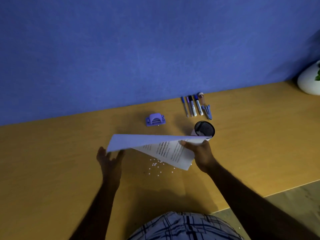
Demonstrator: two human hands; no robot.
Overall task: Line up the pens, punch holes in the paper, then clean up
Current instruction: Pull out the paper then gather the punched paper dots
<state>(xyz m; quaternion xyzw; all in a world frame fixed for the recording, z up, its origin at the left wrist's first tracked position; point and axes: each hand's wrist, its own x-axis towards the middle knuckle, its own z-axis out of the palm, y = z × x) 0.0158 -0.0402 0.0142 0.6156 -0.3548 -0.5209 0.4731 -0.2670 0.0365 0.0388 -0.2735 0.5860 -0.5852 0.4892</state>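
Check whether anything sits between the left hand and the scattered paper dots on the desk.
Nothing visible does. The paper dots lie on bare desk to the right of the open left hand. The sheet, gripped by the right hand, hangs over the farthest dots only.

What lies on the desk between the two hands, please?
Head view: white paper dots lie scattered on the desk between the left hand and right hand, below the held paper.
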